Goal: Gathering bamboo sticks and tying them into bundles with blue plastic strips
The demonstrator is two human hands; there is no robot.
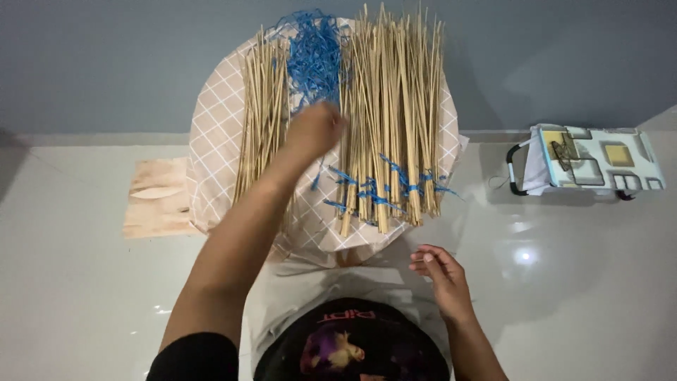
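Note:
A round table with a beige checked cloth (211, 162) carries thin bamboo sticks. Loose sticks (262, 116) lie on its left side. Several bundles tied with blue string (388, 134) lie on its right side. A tangle of blue strings (314, 56) sits at the far middle. My left hand (314, 130) reaches over the table to the near edge of the blue strings, fingers curled; whether it grips a string is hidden. My right hand (441, 275) hovers below the table's near edge, fingers loosely bent, holding nothing visible.
A wooden board (155, 197) lies on the glossy white floor left of the table. A patterned box with a black handle (592, 162) stands on the floor at the right. A grey wall runs behind.

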